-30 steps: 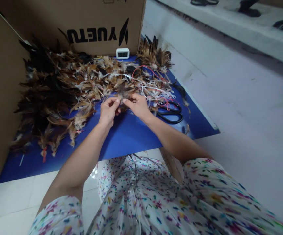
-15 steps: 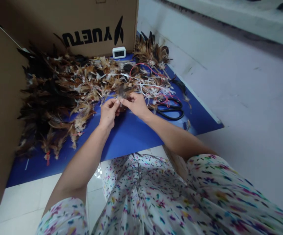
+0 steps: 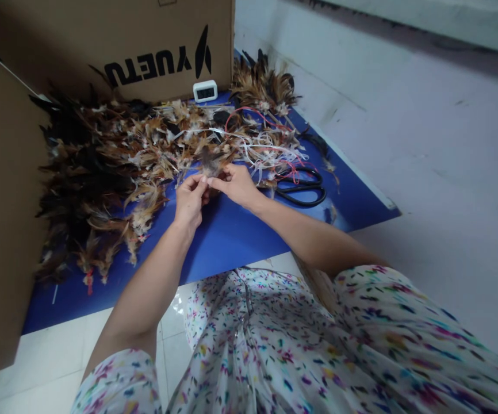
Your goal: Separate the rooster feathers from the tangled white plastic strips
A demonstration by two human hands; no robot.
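Observation:
My left hand (image 3: 190,201) and my right hand (image 3: 238,185) meet above the blue table (image 3: 236,233), fingertips pinched together. Between them is a small tuft of grey-brown feathers (image 3: 211,162), its base hidden by the fingers. Brown and black feather bundles (image 3: 145,138) spread behind and left of my hands. To the right of my right hand lie black-handled scissors (image 3: 303,188), with white and red ties (image 3: 266,150) tangled just behind them.
A cardboard box (image 3: 72,40) with upside-down black lettering stands at the back, another cardboard panel (image 3: 3,201) at the left. A white digital clock (image 3: 205,91) sits by the box. An upright bunch of feathers (image 3: 266,86) is near the pale wall (image 3: 404,144).
The view has shifted slightly. Both hands stay pinched together at the feather tuft, with the fingers only slightly moved; more of the grey tuft shows above them.

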